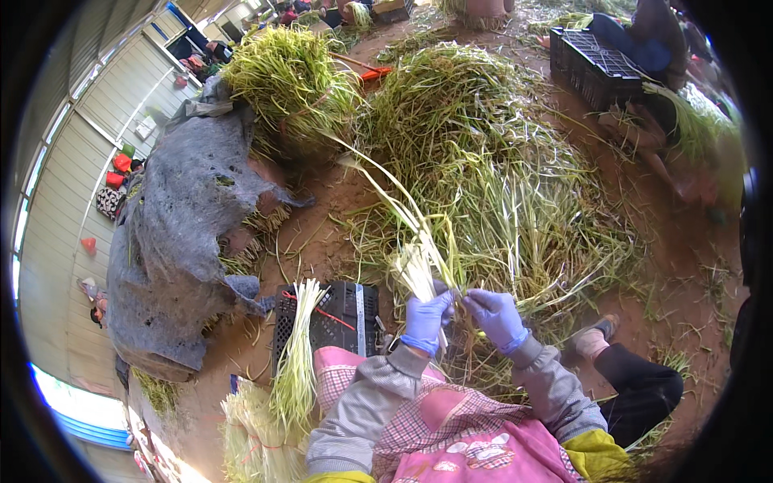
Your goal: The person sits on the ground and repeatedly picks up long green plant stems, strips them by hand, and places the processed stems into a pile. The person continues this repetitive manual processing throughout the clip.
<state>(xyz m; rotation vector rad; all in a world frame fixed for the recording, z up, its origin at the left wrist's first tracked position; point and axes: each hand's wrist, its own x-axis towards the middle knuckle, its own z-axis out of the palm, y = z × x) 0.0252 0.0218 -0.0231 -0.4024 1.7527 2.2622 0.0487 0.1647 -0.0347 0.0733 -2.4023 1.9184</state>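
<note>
My left hand (428, 317), in a thin purple glove, is closed around a bundle of pale stalks (415, 271), with long leafy stems rising from it towards the upper left. Close beside it on the right, my gloved right hand (495, 317) pinches thin green-yellow leaves (454, 265) between thumb and fingertips. In front of both hands lies a big heap of long leafy plants (513, 199). A bunch of cleaned pale stalks (302, 356) rests across the edge of a black plastic crate (338, 305) on my left.
Tied bundles of pale stalks (263, 441) stand at lower left. A grey cloth (175, 241) covers a pile at left, with a large tied green bundle (290, 78) behind it. At upper right, a person (655, 42) is near a black crate (592, 66). Scraps litter the ground.
</note>
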